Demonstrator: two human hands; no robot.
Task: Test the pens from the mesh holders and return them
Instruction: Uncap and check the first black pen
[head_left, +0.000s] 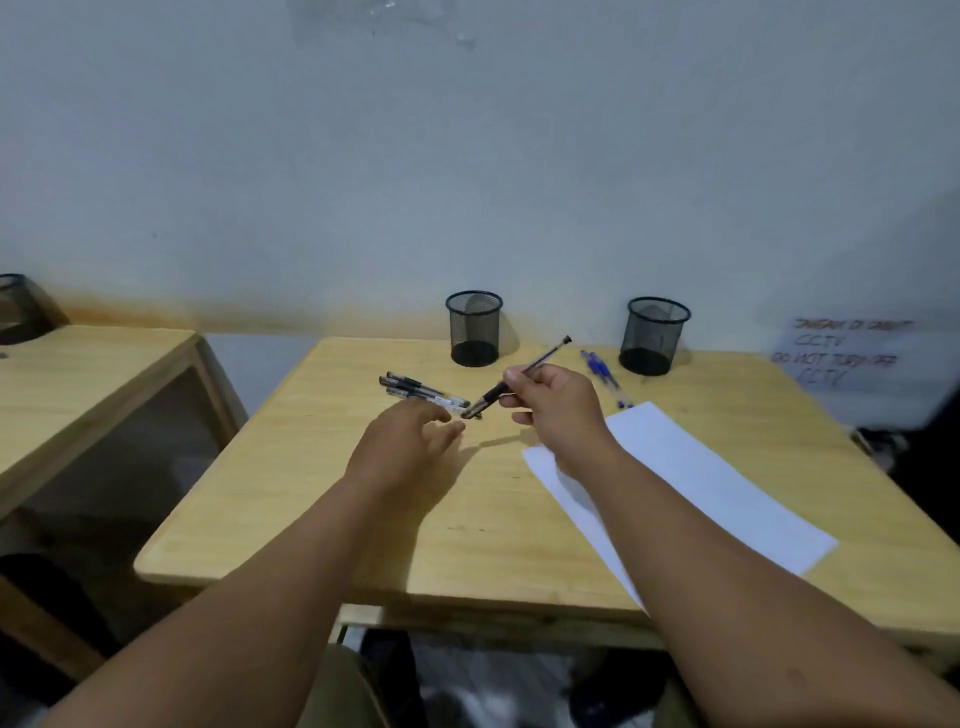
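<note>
My right hand (556, 402) grips a black pen (545, 357) near its middle, its tip slanting down to the left above the wooden table (363, 509). My left hand (410, 441) hovers just left of that tip with relaxed fingers and holds nothing. Several black pens (415, 391) lie in a loose pile beyond my left hand. Blue pens (605, 376) lie to the right, near a white sheet of paper (717, 488). Two black mesh holders stand at the table's back edge, one in the middle (474, 328) and one to the right (655, 335); both look empty.
A second wooden table (78, 374) stands to the left across a gap, with another mesh holder (13, 306) at its far corner. A handwritten sign (841, 353) hangs on the wall at the right. The wall runs directly behind the table.
</note>
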